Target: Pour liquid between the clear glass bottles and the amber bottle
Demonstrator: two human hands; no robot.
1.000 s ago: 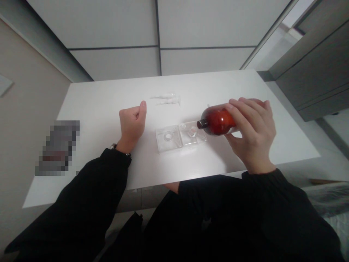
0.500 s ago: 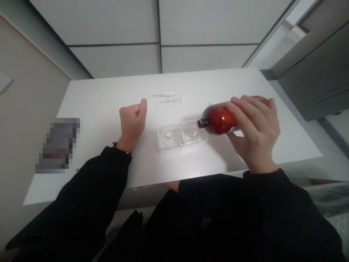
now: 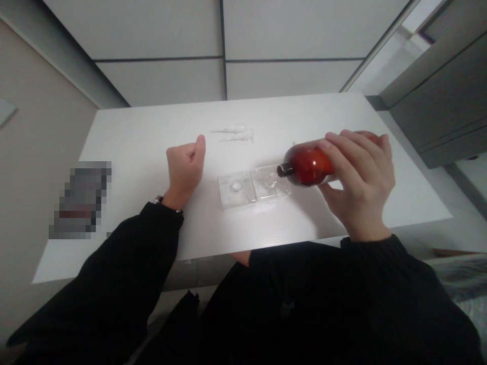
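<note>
Left hand: loose fist, fingers curled in, thumb tip up along the top, knuckles away from the body. Resting, holding nothing. Wristband shows at the cuff, black sleeve down the forearm, elbow bent toward lower left.

Right hand: raised, wrapped around something it grips; four fingers draped across the top pointing left, thumb underneath. Back of hand faces the camera, wrist bent, black sleeve to the wrist, forearm coming in from lower right.
</note>
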